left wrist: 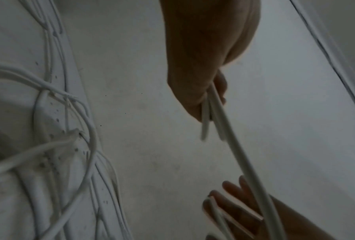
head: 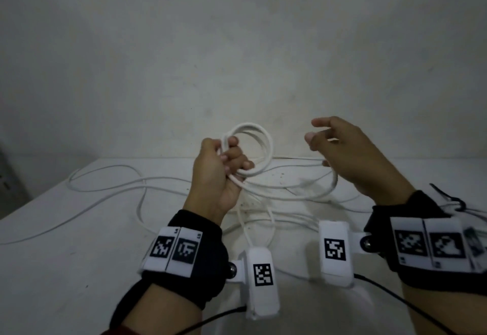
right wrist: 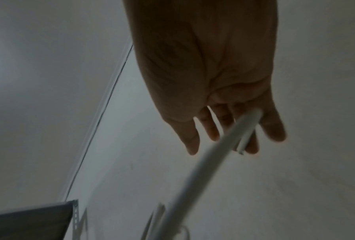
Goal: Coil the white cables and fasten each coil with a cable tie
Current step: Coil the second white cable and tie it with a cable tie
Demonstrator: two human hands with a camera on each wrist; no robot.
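Note:
My left hand (head: 218, 166) is raised above the table and grips a small coil of white cable (head: 266, 145) of a few turns. In the left wrist view the left hand (left wrist: 197, 81) clamps the strands (left wrist: 208, 113). From the coil the cable strand (head: 335, 179) loops to my right hand (head: 347, 155), which is raised to the right with its fingers loosely spread. The strand (right wrist: 192, 170) runs across the straight fingers (right wrist: 211, 128) of that right hand (right wrist: 213, 73). More loose white cables (head: 110, 182) lie tangled on the white table (head: 79, 268). No cable tie is plainly visible.
A plain pale wall (head: 237, 44) rises right behind the table. A dark grey shelf with a perforated metal post (right wrist: 28, 222) shows low in the right wrist view. Black camera leads (head: 395, 297) trail from my wrists near the table's front.

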